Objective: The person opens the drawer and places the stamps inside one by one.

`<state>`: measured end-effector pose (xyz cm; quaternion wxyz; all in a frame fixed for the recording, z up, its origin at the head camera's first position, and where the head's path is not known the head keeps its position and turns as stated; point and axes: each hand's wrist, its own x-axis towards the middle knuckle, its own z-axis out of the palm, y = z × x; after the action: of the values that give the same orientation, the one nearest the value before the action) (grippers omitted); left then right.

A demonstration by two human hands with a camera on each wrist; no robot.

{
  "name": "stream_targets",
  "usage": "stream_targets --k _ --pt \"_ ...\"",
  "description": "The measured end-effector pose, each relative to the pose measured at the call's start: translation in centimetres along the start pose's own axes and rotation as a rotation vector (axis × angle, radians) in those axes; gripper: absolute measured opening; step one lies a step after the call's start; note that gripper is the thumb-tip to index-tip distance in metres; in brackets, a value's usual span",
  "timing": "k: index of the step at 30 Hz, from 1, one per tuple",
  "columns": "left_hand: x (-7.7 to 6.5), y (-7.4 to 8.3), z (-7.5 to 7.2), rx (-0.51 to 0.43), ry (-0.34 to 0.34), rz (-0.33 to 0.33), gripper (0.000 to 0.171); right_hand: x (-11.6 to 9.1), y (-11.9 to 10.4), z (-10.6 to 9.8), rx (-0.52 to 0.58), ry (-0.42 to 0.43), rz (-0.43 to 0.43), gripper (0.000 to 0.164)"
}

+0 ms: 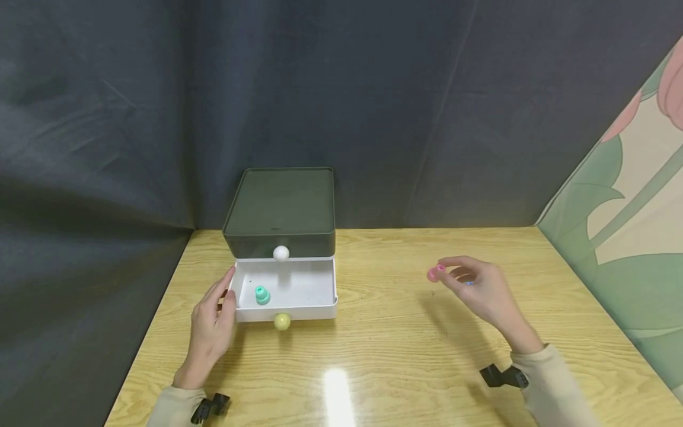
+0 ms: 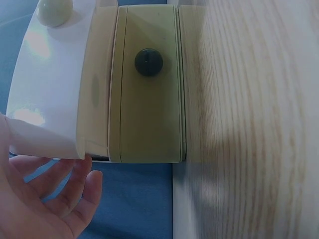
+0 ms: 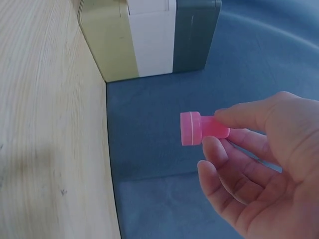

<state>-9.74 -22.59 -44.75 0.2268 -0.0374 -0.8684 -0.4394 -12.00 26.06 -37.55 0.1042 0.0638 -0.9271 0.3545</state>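
A small drawer cabinet has a dark green top tier and its white middle drawer pulled out. Inside that drawer, towards the left, a teal stepped peg stands on the floor. My left hand rests against the drawer's left side, thumb near the front corner, fingers loosely bent along the side in the left wrist view. Out to the right above the table, my right hand pinches a pink stepped peg by its narrower end between thumb and fingers. Its wider end points away from the hand.
Below the white drawer is a yellow-green drawer with a dark knob, pushed in. A small blue thing shows partly behind the right hand. Dark cloth stands behind the wooden table, and a floral panel borders the right.
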Motion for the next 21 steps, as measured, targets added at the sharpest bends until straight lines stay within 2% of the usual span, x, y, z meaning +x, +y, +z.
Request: stream_targets --k 8,21 --pt "0.2 -0.3 0.2 0.022 -0.002 -0.012 0.048 0.4 -1.1 0.7 -0.004 -0.011 -0.054 0.029" --pt "0.1 -0.1 0.1 -0.007 -0.012 -0.024 0.048 1.2 -3.8 2.9 0.043 -0.033 -0.119 0.026"
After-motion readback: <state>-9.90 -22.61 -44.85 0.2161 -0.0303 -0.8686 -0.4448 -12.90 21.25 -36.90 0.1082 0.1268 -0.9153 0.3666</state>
